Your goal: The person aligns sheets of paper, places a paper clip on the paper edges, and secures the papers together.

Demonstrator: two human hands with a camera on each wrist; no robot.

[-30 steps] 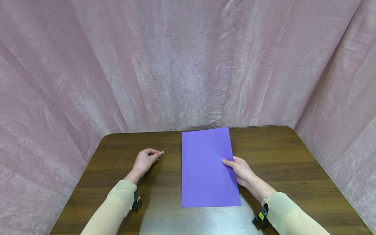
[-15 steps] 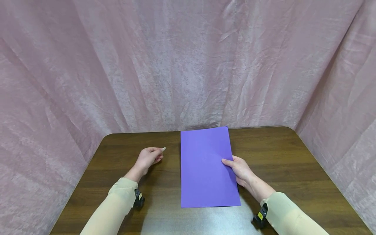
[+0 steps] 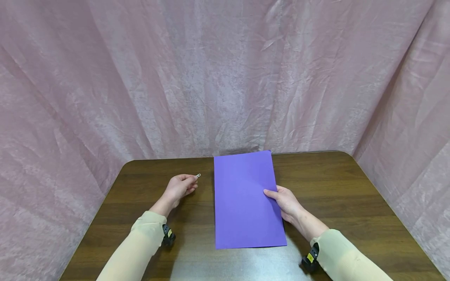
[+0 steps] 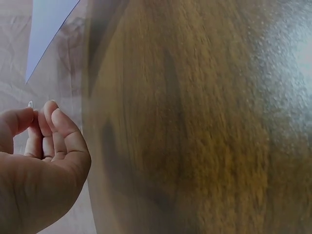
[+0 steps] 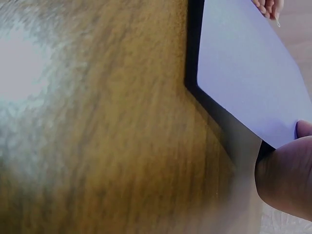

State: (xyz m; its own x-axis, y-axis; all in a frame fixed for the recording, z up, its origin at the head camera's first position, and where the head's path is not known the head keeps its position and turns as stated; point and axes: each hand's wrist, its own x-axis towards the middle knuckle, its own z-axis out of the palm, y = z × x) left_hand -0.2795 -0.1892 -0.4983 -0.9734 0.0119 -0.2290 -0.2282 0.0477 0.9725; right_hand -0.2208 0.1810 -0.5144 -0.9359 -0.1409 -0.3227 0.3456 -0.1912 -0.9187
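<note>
A small pale paper clip (image 3: 198, 175) pokes out from between the thumb and fingertips of my left hand (image 3: 178, 189), which pinches it above the table. My right hand (image 3: 289, 203) grips a purple sheet of paper (image 3: 246, 207) by its right edge, thumb on the upper face and the other fingers hidden beneath. In the right wrist view the paper (image 5: 243, 68) is lifted off the table, its shadow falling below it. A gap separates the clip from the paper's left edge. Only the tip of the paper clip (image 4: 30, 104) shows in the left wrist view.
Both hands are over a brown wood-grain table (image 3: 337, 183) with rounded far corners. Pink curtains (image 3: 211, 78) hang right behind its far edge and along the sides. A bright glare lies on the table's near part.
My left hand has moved slightly to the right and away from me with the paper clip, now nearer the paper. The purple paper and my right hand have shifted slightly left.
</note>
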